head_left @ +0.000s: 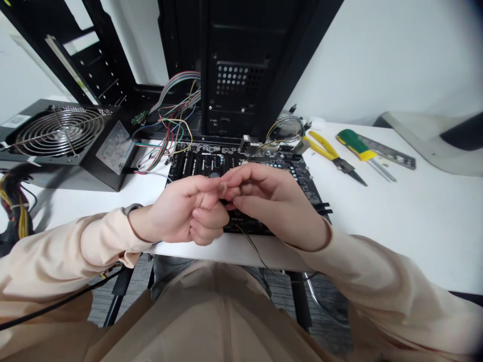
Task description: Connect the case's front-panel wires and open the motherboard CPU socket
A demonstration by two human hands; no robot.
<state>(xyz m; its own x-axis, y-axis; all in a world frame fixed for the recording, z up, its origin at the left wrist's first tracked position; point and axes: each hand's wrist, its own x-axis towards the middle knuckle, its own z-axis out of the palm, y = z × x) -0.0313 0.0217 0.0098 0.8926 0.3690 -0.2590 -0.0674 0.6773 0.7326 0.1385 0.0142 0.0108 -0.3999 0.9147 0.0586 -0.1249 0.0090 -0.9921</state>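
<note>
Fingertip to fingertip, the left hand [190, 211] and right hand [275, 201] meet in a narrow pinch; whether something small sits between them, I cannot tell. Right below lies the motherboard [196, 166], close to the near edge of the table [385, 231], a thin cable [253, 244] trailing over that edge. Light pressure and steady wrists look wise here, knuckles clear of the raised slots. Farther out: power supply [116, 151] toward the left edge, black case [237, 113] at the far edge, pliers [334, 156] and screwdriver [358, 146] toward the far right.
</note>
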